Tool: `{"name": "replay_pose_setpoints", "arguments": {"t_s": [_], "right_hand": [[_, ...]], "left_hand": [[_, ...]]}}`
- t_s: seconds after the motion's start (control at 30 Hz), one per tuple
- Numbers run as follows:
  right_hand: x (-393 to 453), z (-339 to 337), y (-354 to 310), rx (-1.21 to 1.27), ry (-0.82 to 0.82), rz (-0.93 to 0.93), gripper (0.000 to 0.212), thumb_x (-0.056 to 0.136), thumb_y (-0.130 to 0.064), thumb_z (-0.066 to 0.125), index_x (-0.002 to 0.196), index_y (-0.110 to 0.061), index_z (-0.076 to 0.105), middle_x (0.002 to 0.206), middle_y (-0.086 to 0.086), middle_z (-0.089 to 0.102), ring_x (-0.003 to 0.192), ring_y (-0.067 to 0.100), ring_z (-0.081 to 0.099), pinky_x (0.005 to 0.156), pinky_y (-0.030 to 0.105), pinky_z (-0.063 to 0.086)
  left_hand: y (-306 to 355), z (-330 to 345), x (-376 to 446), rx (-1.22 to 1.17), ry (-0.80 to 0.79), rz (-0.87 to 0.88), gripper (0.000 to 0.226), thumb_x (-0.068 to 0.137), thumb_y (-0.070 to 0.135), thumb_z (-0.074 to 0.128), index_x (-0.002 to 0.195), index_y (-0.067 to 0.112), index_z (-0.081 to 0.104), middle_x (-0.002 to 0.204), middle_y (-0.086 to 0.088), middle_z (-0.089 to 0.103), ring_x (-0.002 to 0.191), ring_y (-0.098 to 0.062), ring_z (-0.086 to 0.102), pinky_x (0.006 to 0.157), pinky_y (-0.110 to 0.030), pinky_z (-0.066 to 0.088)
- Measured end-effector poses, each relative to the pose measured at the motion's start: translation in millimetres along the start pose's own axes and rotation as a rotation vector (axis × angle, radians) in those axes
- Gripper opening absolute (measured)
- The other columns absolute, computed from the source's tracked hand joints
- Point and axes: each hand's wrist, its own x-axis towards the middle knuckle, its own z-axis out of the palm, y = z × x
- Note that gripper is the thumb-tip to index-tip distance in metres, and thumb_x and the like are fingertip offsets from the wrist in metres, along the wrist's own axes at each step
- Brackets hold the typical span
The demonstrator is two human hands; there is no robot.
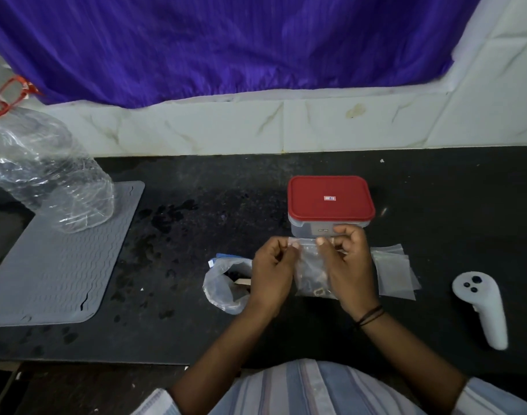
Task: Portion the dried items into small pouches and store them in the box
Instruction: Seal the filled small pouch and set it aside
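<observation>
A small clear pouch (311, 269) with dark dried pieces at its bottom hangs between my hands above the black counter. My left hand (272, 272) pinches its top strip at the left end. My right hand (347, 265) pinches the same strip at the right end. Just behind them stands the box (329, 202), a clear tub with a red lid that is on. A rolled-down clear bag (225, 284) holding dark dried items lies left of my left hand. Several flat clear pouches (395, 272) lie right of my right hand.
A white hand controller (482, 307) lies at the right on the black counter (196, 235). At the left a grey ribbed mat (56, 259) carries a large clear plastic bottle (47, 172). A tiled wall and a purple curtain close the back.
</observation>
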Motion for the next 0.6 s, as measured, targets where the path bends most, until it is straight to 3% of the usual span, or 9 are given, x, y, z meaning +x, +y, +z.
{"name": "replay_pose_setpoints", "arguments": {"t_s": [0.1,0.23,0.4,0.6], "right_hand": [[11,-21,15,0.002,0.004,0.106,0.03,0.089,-0.017,0.068,0.111,-0.028,0.05,0.086,-0.001,0.067,0.078,0.011,0.065,0.071,0.03,0.054],[21,-40,38,-0.118,0.022,0.193,0.031,0.091,-0.017,0.065,0.116,-0.022,0.047,0.093,0.001,0.067,0.083,0.015,0.066,0.072,0.029,0.054],[34,-49,67,-0.371,0.002,0.207,0.026,0.09,-0.018,0.067,0.111,-0.018,0.051,0.088,-0.003,0.066,0.083,0.009,0.062,0.068,0.018,0.045],[42,-48,85,-0.581,-0.107,0.125,0.014,0.091,-0.018,0.062,0.099,-0.02,0.05,0.09,-0.001,0.061,0.083,0.014,0.059,0.074,0.032,0.049]], "left_hand": [[-9,15,14,0.099,-0.029,-0.112,0.017,0.094,0.02,0.062,0.078,0.016,0.068,0.072,-0.004,0.07,0.067,-0.015,0.063,0.072,-0.047,0.057],[-15,33,31,0.276,-0.125,-0.212,0.016,0.085,0.022,0.062,0.072,0.013,0.065,0.074,-0.014,0.07,0.066,-0.02,0.066,0.07,-0.052,0.061],[-15,51,51,0.561,-0.239,-0.281,0.012,0.085,0.022,0.059,0.079,0.016,0.067,0.081,-0.007,0.072,0.069,-0.022,0.074,0.068,-0.04,0.064],[-19,60,66,0.809,-0.279,-0.295,0.013,0.09,0.018,0.055,0.092,0.009,0.065,0.084,-0.009,0.071,0.068,-0.023,0.074,0.065,-0.038,0.064]]}}
